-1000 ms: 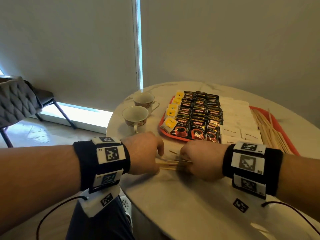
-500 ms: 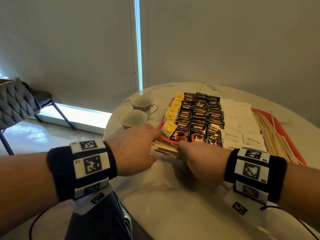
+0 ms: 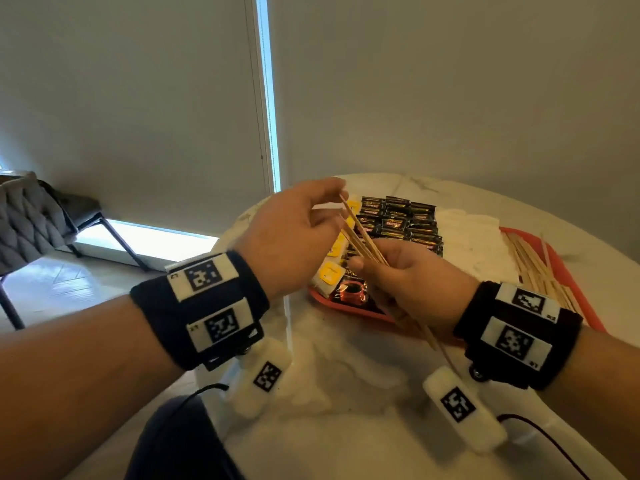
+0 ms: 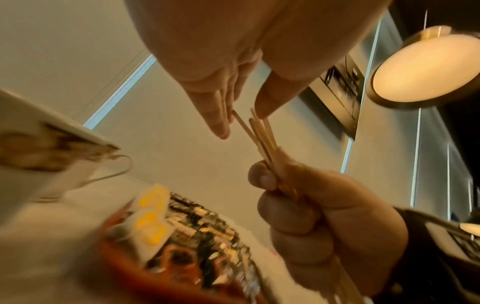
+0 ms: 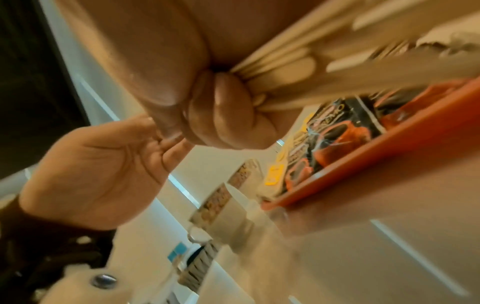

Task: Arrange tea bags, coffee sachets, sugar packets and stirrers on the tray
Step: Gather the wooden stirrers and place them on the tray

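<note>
Stirrers [image 3: 363,239]: your right hand [image 3: 412,285] is gripping the bundle; your left hand [image 3: 294,233], fingers straight, is touching the tips. Level them before traying.

The tray [image 3: 568,268] is red-orange. The coffee sachets [image 3: 398,216] are black with gold lettering, the nearest showing a red cup; the tea bags [image 3: 329,273] carry yellow tags; the sugar packets [image 3: 467,237] are white. The stirrers [image 3: 363,237] are pale tan wood. The counter [image 3: 346,410] is white marble with faint grey veining. Both wristbands [image 3: 201,306] are black with white, black-patterned marker squares. The chair [image 3: 24,216] is grey and quilted.
</note>
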`<state>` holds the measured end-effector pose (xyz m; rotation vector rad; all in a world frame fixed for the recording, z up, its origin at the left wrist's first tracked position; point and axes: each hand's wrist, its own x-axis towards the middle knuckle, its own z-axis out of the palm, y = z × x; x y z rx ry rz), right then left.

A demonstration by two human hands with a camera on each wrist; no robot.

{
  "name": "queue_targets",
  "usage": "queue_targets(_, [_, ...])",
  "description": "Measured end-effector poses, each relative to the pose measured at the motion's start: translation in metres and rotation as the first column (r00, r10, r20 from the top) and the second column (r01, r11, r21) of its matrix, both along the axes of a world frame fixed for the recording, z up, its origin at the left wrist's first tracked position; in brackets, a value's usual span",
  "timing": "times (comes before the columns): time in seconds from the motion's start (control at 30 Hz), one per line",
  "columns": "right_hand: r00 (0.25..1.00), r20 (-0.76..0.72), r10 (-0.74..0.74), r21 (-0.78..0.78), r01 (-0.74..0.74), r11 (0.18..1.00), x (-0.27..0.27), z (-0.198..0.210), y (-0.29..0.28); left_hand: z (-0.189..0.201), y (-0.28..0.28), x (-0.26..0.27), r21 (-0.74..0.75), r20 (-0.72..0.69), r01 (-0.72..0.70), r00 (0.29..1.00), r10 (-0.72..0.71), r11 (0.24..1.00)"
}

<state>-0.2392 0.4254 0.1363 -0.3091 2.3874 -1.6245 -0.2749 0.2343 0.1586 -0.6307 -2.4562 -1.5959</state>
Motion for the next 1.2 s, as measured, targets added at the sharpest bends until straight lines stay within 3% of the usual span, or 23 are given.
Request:
queue_targets(0.1, [0.999, 0.026, -0.038, -0.079, 0.039, 0.996, -0.009, 0.003, 0.001, 0.01, 0.017, -0.008, 0.057, -0.094, 0.009, 0.996, -0.003, 0.998])
queue_targets(0.27, [0.985, 0.154, -0.083, -0.268, 0.122, 0.956, -0.023, 0.006, 0.013, 0.021, 0.047, -0.025, 0.09, -0.115, 0.088, 0.99, -0.077, 0.992])
queue_targets(0.33, [0.982, 0.149, -0.117, -0.321, 0.16, 0.934, -0.03, 0.01, 0.024, 0.022, 0.058, -0.035, 0.212, -0.068, 0.148, 0.988, -0.136, 0.966])
queue_targets(0.43, [0.99, 0.111, -0.091, -0.487, 0.134, 0.863, -0.043, 0.026, 0.042, 0.021, 0.075, -0.054, 0.466, 0.141, 0.145, 0.962, -0.234, 0.873])
queue_targets(0.5, [1.0, 0.027, -0.008, -0.608, 0.023, 0.793, -0.053, 0.037, 0.051, 0.012, 0.085, -0.067, 0.505, 0.298, 0.12, 0.906, -0.302, 0.855])
queue_targets(0.6, [0.992, -0.124, -0.019, -0.703, -0.074, 0.707, -0.07, 0.054, 0.055, -0.012, 0.097, -0.082, 0.592, 0.468, 0.141, 0.742, -0.481, 0.794])
queue_targets(0.73, [0.964, -0.234, -0.127, -0.784, -0.11, 0.611, -0.089, 0.062, 0.052, -0.029, 0.111, -0.085, 0.701, 0.542, 0.117, 0.555, -0.631, 0.704])
queue_targets(0.9, [0.931, -0.281, -0.234, -0.796, -0.09, 0.598, -0.107, 0.05, 0.046, -0.041, 0.114, -0.094, 0.736, 0.581, 0.106, 0.41, -0.704, 0.669])
queue_targets(1.0, [0.918, -0.308, -0.248, -0.761, -0.082, 0.644, -0.111, 0.045, 0.038, -0.043, 0.115, -0.099, 0.739, 0.589, 0.086, 0.399, -0.703, 0.669])
queue_targets(1.2, [0.885, -0.411, -0.221, -0.666, -0.126, 0.735, -0.114, 0.034, 0.029, -0.044, 0.107, -0.104, 0.676, 0.63, 0.023, 0.502, -0.593, 0.737])
